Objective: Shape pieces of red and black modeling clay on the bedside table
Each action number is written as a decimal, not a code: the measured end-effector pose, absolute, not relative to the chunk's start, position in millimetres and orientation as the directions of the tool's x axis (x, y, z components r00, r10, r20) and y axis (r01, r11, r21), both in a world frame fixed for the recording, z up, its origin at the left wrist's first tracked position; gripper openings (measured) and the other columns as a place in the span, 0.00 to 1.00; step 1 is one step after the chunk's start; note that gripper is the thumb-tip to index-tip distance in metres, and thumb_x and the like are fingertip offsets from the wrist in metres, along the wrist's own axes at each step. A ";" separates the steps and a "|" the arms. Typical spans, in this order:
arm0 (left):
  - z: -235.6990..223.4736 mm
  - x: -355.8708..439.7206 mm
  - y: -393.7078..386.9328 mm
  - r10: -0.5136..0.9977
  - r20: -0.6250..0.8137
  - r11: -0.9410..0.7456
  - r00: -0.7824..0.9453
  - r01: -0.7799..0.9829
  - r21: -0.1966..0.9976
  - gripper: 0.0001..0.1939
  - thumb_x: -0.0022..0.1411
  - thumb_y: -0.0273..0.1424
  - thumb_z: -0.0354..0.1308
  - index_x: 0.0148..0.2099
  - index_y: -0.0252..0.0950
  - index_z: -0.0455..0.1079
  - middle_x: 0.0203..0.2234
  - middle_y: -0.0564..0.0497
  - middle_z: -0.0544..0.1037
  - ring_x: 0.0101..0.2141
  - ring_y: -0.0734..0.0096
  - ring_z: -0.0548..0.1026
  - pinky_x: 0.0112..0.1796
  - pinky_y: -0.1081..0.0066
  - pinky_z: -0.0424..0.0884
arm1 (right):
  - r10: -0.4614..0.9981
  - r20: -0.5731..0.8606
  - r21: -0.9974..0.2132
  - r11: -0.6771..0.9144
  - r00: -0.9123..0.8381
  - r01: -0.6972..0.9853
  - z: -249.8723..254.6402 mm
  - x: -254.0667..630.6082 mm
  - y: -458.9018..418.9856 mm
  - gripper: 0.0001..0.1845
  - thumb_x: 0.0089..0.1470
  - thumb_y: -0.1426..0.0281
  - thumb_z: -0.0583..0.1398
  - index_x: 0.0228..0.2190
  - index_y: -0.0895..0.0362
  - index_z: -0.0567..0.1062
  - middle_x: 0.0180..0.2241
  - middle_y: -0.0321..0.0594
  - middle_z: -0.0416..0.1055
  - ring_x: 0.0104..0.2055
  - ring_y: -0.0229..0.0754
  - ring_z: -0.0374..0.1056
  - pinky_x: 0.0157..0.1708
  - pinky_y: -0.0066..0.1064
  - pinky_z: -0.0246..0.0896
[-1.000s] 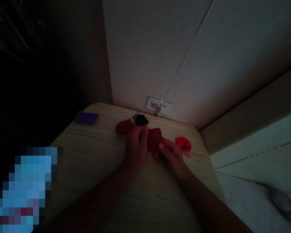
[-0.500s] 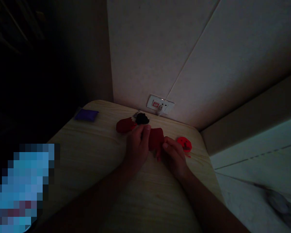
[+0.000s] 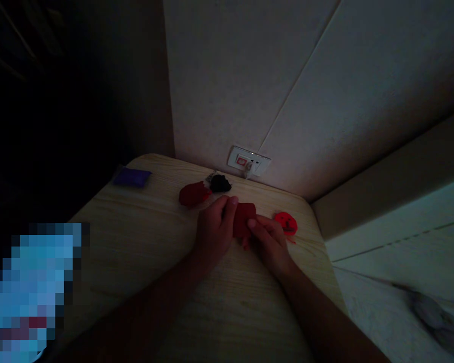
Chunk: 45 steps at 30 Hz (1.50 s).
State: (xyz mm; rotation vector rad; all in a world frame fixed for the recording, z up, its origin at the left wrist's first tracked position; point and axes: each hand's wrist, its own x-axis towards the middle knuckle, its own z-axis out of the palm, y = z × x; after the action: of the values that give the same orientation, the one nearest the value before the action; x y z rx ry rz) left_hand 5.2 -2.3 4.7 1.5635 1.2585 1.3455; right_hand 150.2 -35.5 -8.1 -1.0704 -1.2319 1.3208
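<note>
A dark red block of modelling clay (image 3: pixel 243 218) is held up over the table between both hands. My left hand (image 3: pixel 215 224) is closed on its left side, thumb along the edge. My right hand (image 3: pixel 270 242) grips the right side, with the thumb pressed on the near face. Small red bits (image 3: pixel 245 243) hang or stick out below the block; how they are attached is unclear. To the right of my right hand lies a flat bright red disc (image 3: pixel 286 223) with dark marks like a face. Behind my left hand are a larger dark red lump (image 3: pixel 192 194) and a black lump (image 3: pixel 220 183).
A purple packet (image 3: pixel 131 177) lies at the wooden table's (image 3: pixel 155 227) back left corner. A wall socket (image 3: pixel 248 160) with a plug sits just behind the table. A blurred-out bright blue screen-like shape (image 3: pixel 30 287) is at the lower left. The light is dim.
My right thumb has moved left onto the face of the red clay block. The whole view has shifted slightly; the other things lie as before.
</note>
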 end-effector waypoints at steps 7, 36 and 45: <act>4.8 3.3 0.1 0.947 0.308 -0.279 -0.091 0.241 0.930 0.20 0.73 0.39 0.47 0.28 0.38 0.63 0.21 0.55 0.67 0.25 0.72 0.64 0.29 0.69 0.57 | 0.990 0.019 -0.999 0.024 -0.140 0.036 0.0 149.2 -38.3 0.19 0.54 0.54 0.68 0.25 0.57 0.77 0.18 0.36 0.71 0.18 0.36 0.62 0.20 0.28 0.56; 8.9 2.0 -1.9 0.945 0.289 -0.255 -0.150 0.212 0.943 0.19 0.73 0.39 0.49 0.29 0.37 0.64 0.19 0.58 0.65 0.22 0.75 0.64 0.26 0.71 0.56 | 0.996 -0.025 -1.000 -0.025 -0.091 -0.003 8.4 143.2 -36.0 0.20 0.47 0.57 0.72 0.18 0.57 0.76 0.15 0.36 0.73 0.13 0.31 0.60 0.14 0.22 0.55; 10.1 1.4 -1.2 0.947 0.284 -0.246 -0.152 0.225 0.943 0.18 0.73 0.38 0.48 0.30 0.37 0.64 0.20 0.57 0.66 0.23 0.74 0.64 0.27 0.71 0.56 | 0.992 -0.045 -0.996 -0.055 -0.116 -0.077 6.1 143.9 -35.0 0.13 0.38 0.64 0.77 0.22 0.56 0.81 0.17 0.34 0.75 0.15 0.31 0.62 0.15 0.22 0.59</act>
State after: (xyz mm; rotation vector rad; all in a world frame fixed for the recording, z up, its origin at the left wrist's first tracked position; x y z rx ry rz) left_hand 1.4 -1.2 10.1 1.4758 1.3620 1.4488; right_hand 143.9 -35.0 6.1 -1.1295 -1.2085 1.3674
